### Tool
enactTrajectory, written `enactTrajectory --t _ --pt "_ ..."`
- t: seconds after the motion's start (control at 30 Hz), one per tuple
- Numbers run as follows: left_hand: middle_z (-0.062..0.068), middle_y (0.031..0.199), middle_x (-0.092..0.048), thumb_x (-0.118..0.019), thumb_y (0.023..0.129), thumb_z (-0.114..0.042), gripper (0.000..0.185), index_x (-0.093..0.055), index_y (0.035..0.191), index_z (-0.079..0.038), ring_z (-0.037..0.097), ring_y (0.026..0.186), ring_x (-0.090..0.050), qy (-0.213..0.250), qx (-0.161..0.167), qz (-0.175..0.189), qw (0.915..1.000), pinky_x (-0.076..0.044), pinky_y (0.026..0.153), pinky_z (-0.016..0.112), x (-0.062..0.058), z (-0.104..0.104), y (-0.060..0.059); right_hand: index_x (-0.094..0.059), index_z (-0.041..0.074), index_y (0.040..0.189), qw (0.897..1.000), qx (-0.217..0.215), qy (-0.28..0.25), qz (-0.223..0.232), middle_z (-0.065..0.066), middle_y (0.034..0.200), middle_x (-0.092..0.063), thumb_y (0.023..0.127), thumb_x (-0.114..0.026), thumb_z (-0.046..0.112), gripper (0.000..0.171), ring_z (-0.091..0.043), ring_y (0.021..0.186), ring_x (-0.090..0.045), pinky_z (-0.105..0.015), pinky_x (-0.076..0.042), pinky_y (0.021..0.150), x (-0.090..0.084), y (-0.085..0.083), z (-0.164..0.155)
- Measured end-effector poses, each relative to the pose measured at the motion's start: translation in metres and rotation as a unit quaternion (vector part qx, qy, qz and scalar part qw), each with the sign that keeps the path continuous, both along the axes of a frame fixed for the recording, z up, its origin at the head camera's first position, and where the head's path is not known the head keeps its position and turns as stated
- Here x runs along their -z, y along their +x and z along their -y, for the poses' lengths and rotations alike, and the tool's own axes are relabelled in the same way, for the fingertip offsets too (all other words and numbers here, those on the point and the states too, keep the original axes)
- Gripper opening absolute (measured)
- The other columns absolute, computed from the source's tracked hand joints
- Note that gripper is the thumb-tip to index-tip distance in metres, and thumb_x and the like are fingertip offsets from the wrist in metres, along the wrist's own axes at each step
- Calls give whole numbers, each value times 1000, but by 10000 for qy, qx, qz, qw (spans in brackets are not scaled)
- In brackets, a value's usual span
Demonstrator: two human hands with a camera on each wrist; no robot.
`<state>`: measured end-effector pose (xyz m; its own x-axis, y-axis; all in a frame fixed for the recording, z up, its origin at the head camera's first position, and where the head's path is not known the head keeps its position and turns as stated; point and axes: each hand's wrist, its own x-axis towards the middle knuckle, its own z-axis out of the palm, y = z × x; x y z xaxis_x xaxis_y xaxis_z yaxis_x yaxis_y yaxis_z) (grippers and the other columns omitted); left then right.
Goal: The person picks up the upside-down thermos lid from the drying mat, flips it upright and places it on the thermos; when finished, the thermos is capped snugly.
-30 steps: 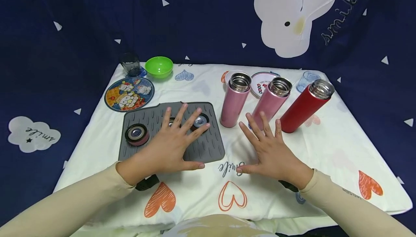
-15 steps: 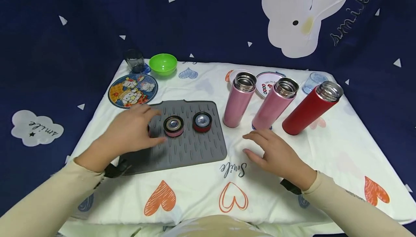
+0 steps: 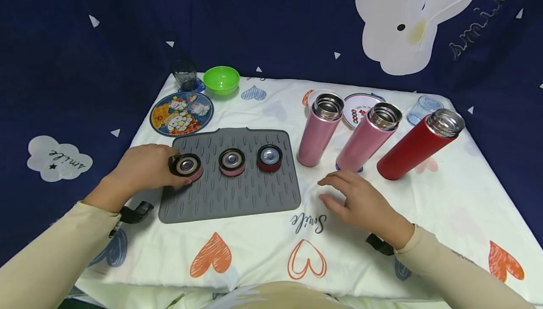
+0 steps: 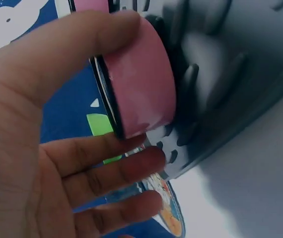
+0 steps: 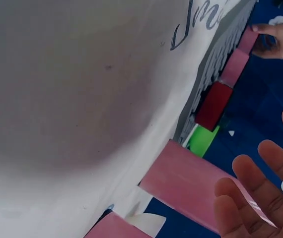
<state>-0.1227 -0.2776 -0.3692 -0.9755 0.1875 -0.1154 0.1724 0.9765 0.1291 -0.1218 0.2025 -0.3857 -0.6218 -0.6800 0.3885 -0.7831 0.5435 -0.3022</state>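
Observation:
Three bottle lids lie in a row on a grey ribbed mat [image 3: 237,196]: a pink lid [image 3: 187,166] at the left, a second pink lid [image 3: 232,161] in the middle, a red lid [image 3: 269,158] at the right. My left hand [image 3: 146,167] grips the left pink lid [image 4: 140,82], thumb on one side and fingers on the other. Three open flasks stand to the right: two pink flasks [image 3: 319,130] [image 3: 368,136] and a red flask [image 3: 420,144]. My right hand [image 3: 358,200] rests on the cloth in front of them with loosely bent fingers, holding nothing.
A cartoon plate [image 3: 181,113], a dark glass [image 3: 184,75] and a green bowl [image 3: 220,79] sit at the back left. Small white dishes [image 3: 360,106] and a clear cup [image 3: 422,109] are behind the flasks. The cloth-covered table [image 3: 263,248] drops off at its edges.
My left hand slid left off the middle lids and took hold of the left pink lid. My right hand's fingers went from spread flat to loosely bent.

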Motion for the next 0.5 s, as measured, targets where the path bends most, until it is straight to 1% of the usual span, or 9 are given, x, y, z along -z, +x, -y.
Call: enactTrajectory --t 0.07,0.17,0.23,0.3,0.33,0.37,0.43,0.47,0.5 --pt "-7 66 -57 -80 65 -65 53 -65 81 -17 13 57 -49 81 53 -110 9999 -37 49 32 -6 -3 2 -69 13 109 10000 4 -60 43 3 106 -63 86 -72 28 28 -17 98 -58 -37 -48 87 -1 -1 0" --pt "-9 65 -55 -81 63 -65 51 -64 79 -20 12 56 -46 220 418 -635 9969 -35 48 32 -18 -18 6 -69 15 109 9991 -40 -272 323 6 106 -64 86 -74 25 26 -15 98 -59 -35 -48 87 -4 -1 5" --pt "-9 69 -57 -83 60 -64 52 -66 81 -21 12 60 -50 323 863 -1165 9889 -39 50 33 -28 -38 9 -70 17 110 9958 -84 -500 768 9 106 -65 87 -74 24 25 -13 97 -60 -34 -49 85 -8 0 13" --pt "-9 76 -61 -84 57 -63 55 -69 87 -19 13 66 -54 452 1448 -1684 9740 -44 55 36 -38 -68 12 -68 18 116 9860 -124 -763 1477 10 107 -66 89 -73 26 29 -12 95 -62 -33 -51 83 -13 2 27" --pt "-8 79 -62 -84 57 -62 57 -71 91 -18 14 69 -55 528 1747 -1842 9658 -45 58 37 -43 -85 13 -66 18 120 9779 -106 -884 1893 10 106 -67 90 -72 28 33 -12 95 -63 -33 -51 82 -16 4 35" --pt "-7 83 -63 -83 58 -63 61 -71 95 -16 15 74 -57 566 2045 -1982 9569 -47 62 38 -48 -102 14 -64 18 124 9659 -62 -1017 2380 10 105 -67 90 -71 31 37 -13 94 -64 -33 -52 81 -20 5 43" --pt "-5 88 -64 -82 60 -63 64 -71 101 -15 16 79 -58 601 2577 -2134 9404 -48 66 38 -54 -135 13 -62 16 125 9368 110 -1224 3276 4 98 -70 92 -69 38 41 -17 88 -66 -33 -52 74 -25 7 56" --pt "-5 89 -63 -81 61 -63 65 -71 103 -14 16 80 -57 582 2792 -2172 9335 -48 67 38 -57 -149 12 -62 15 124 9219 234 -1293 3644 2 93 -70 92 -68 40 41 -20 85 -67 -34 -52 72 -28 7 61" --pt "-4 90 -63 -81 63 -63 65 -70 104 -14 17 81 -57 551 2942 -2172 9291 -48 68 38 -58 -161 11 -62 13 121 9071 352 -1411 3950 -2 89 -70 92 -68 41 40 -23 81 -68 -35 -53 71 -30 7 65"
